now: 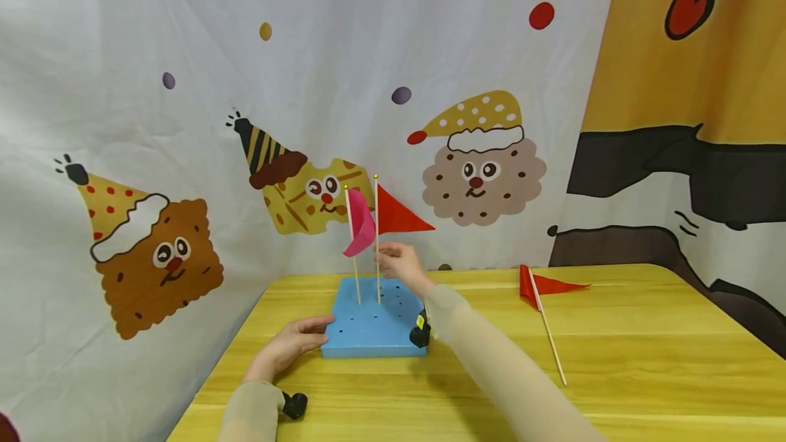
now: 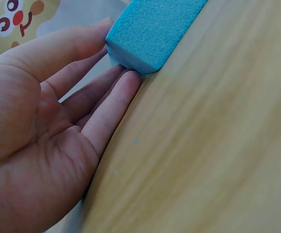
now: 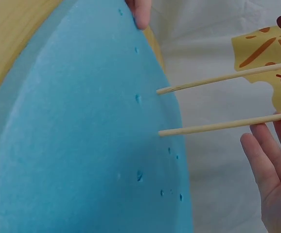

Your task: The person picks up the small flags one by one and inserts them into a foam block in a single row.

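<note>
A blue foam block (image 1: 368,340) with several small holes lies on the table. Two thin wooden sticks stand upright in it, one bearing a pink flag (image 1: 361,224), the other a red triangular flag (image 1: 399,213). My right hand (image 1: 402,268) pinches the red flag's stick (image 3: 218,126) partway up, its lower fingers spread loosely; part of the grip falls outside the right wrist view. At the block's left side, my left hand (image 1: 291,346) rests against the edge. In the left wrist view, its thumb and nearly straight fingers (image 2: 114,111) touch the block's side.
Another red flag (image 1: 549,285) on a wooden stick lies on the table to the right. The wood-grain table (image 1: 479,415) reaches back to a white curtain (image 1: 344,33) printed with cartoon biscuits. Black wrist cameras (image 1: 295,406) are strapped to both wrists.
</note>
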`<action>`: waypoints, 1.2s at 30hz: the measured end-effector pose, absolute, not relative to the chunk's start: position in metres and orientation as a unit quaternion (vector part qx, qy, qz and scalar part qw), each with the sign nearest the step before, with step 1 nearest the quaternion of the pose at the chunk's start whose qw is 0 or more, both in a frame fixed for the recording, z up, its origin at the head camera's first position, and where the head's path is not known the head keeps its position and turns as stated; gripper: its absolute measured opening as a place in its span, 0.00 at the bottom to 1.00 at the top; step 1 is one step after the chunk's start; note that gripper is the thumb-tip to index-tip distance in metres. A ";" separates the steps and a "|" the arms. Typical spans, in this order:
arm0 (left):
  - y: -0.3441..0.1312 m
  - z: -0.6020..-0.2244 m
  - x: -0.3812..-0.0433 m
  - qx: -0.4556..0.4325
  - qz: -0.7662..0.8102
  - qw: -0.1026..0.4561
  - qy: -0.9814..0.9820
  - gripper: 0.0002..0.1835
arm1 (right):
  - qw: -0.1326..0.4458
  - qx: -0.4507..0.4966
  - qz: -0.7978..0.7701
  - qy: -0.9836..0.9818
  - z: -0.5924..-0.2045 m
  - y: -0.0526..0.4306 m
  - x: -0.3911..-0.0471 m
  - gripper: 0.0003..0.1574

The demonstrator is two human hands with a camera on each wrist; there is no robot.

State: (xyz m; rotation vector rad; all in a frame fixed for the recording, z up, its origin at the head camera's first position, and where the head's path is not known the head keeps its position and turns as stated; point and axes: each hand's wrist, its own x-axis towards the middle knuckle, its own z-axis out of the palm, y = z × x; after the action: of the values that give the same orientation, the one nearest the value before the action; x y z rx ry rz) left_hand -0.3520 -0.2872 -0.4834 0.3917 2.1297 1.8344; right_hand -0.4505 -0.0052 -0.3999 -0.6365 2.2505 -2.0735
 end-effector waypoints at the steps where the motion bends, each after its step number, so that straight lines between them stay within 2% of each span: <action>1: -0.288 -0.484 -0.352 0.136 0.639 0.150 0.742 0.30 | 0.011 -0.204 -0.661 0.722 -0.399 -0.006 -0.450 0.16; 9: -0.289 -0.482 -0.352 0.141 0.634 0.146 0.746 0.31 | 0.019 -0.206 -0.654 0.728 -0.398 -0.007 -0.446 0.14; 25: -0.283 -0.484 -0.349 0.130 0.641 0.159 0.740 0.30 | 0.023 -0.213 -0.651 0.728 -0.406 0.008 -0.444 0.20; 30: -0.284 -0.482 -0.350 0.135 0.635 0.158 0.744 0.30 | 0.009 -0.212 -0.650 0.729 -0.400 0.034 -0.444 0.21; 36: -0.287 -0.479 -0.348 0.137 0.634 0.155 0.746 0.30 | -0.009 -0.200 -0.654 0.729 -0.390 0.092 -0.438 0.24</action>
State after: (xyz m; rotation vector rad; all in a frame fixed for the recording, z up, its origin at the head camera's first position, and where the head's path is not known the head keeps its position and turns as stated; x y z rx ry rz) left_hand -0.3480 -0.2871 -0.4786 0.3926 2.1358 1.8149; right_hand -0.4376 0.0919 -0.3898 -0.6309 2.3047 -2.0679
